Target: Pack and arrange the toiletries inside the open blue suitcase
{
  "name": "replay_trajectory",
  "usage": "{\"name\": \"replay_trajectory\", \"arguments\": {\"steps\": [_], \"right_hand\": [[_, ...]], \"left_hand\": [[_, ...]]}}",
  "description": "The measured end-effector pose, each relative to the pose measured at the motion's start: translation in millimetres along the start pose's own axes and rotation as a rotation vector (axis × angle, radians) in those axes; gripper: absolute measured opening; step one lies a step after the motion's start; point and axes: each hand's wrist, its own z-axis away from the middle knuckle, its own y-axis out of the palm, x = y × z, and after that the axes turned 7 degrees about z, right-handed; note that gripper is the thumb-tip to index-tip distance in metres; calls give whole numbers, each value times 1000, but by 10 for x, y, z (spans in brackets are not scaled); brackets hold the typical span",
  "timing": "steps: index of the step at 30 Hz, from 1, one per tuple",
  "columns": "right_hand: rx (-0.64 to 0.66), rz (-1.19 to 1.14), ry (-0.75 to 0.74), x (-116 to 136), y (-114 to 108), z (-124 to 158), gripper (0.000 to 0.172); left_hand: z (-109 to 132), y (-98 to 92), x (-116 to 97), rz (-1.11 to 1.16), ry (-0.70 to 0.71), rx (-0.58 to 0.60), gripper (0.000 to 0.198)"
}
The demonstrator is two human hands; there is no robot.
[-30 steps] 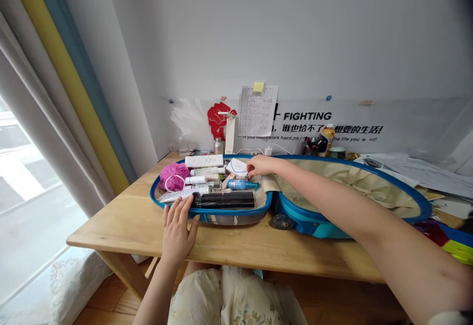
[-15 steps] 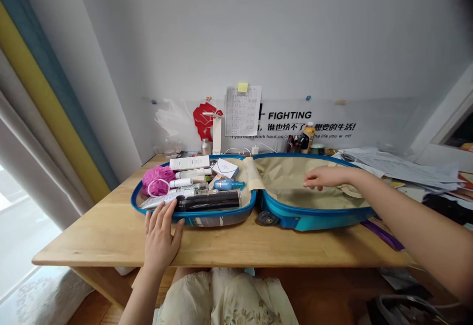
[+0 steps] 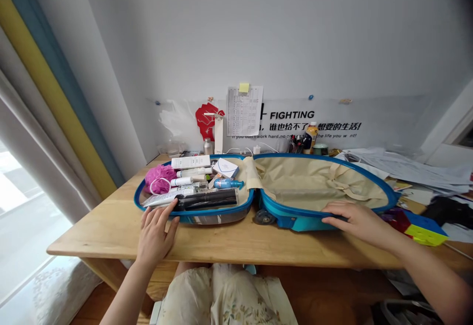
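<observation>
A small blue suitcase [image 3: 295, 216] lies open on the wooden desk [image 3: 236, 241]. Its left half holds toiletries: a pink bath pouf [image 3: 159, 178], white tubes [image 3: 192, 172], a small blue bottle [image 3: 226, 184] and a long black case [image 3: 207, 200]. The right half shows only beige lining [image 3: 314, 182]. My left hand [image 3: 155, 231] lies flat, fingers apart, against the near rim of the left half. My right hand [image 3: 354, 219] rests with fingers curled over the near rim of the right half.
Along the wall stand a metal bottle [image 3: 208, 146], a yellow-capped bottle [image 3: 311, 135] and pens. Papers [image 3: 402, 167] and a coloured block [image 3: 421, 226] crowd the desk's right side. A curtain [image 3: 44, 118] hangs at the left. My lap is under the desk edge.
My right hand left the items in the left half, crossed over the beige lining and came down onto the near rim of the right half. The left hand stayed put.
</observation>
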Motion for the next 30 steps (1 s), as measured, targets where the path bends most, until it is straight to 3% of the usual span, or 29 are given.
{"name": "replay_trajectory", "arguments": {"steps": [5,14,24,30], "right_hand": [[-22,-13,-128,125,17,-13,42],[-64,26,-242,705,139,-168,38],[-83,52,-319,1300,378,-484,27],[-205,91,-325,1485,482,-548,26]], "left_hand": [[0,-115,163,-20,10,51,47],[46,-452,699,-40,-44,105,52],[50,-769,1280,-113,-210,134,60],[25,-883,1376,-95,-316,161,59]]}}
